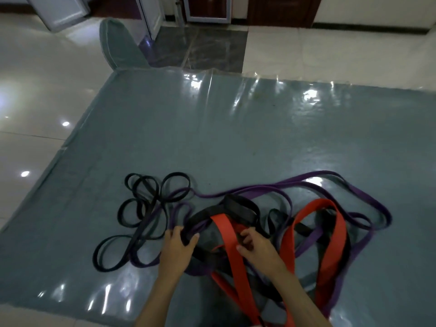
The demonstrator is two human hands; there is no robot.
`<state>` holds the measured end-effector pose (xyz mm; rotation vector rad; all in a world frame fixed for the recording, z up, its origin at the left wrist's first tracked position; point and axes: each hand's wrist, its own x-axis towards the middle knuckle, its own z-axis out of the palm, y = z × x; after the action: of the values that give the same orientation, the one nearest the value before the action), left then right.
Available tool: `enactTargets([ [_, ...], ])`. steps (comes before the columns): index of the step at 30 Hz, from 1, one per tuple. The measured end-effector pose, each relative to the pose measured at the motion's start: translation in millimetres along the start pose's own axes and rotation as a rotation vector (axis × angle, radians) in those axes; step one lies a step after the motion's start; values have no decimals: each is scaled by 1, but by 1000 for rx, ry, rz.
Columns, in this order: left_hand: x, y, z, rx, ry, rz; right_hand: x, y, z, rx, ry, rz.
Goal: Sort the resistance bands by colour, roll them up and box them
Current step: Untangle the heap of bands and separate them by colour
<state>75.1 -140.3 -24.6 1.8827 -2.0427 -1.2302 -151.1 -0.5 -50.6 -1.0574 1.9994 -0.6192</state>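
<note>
Head view looks down on a table (236, 138) covered in a shiny grey-blue plastic sheet, with a tangle of resistance bands lying toward its near edge. Nearest, both forearms reach in from the near edge. The left hand (178, 247) curls its fingers and thumb round a wide black band (200, 214) where it loops near the middle of the pile. The right hand (256, 245), just beside it, pinches into the tangle at the edge of a wide red band (227, 234); which strand its fingers close on I cannot tell. The red band runs from the near edge up through the heap, and a second red loop (330, 232) lies to the right of it. Purple bands (368, 192) weave under and around the red ones and sweep out toward the right edge. To the left of the hands, narrow black bands (141, 201) sprawl in several loose loops, tangled with a thin purple strand. Beyond the far edge stands a chair (118, 43) in a grey-green cover, on a glossy tiled floor (35, 90).
</note>
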Motion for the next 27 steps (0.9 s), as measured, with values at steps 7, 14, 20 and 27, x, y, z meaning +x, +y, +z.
enactTargets([
  [7,-14,24,-12,-522,22,-41,-19,-13,4,-124,-74,-60],
  [14,-54,69,-19,-713,19,244,-49,-30,-10,398,182,-19],
  [20,-81,92,2,-635,-287,476,-75,-67,-36,849,33,-154],
  [27,-93,63,34,-594,-110,316,-99,-42,-28,380,181,-82],
])
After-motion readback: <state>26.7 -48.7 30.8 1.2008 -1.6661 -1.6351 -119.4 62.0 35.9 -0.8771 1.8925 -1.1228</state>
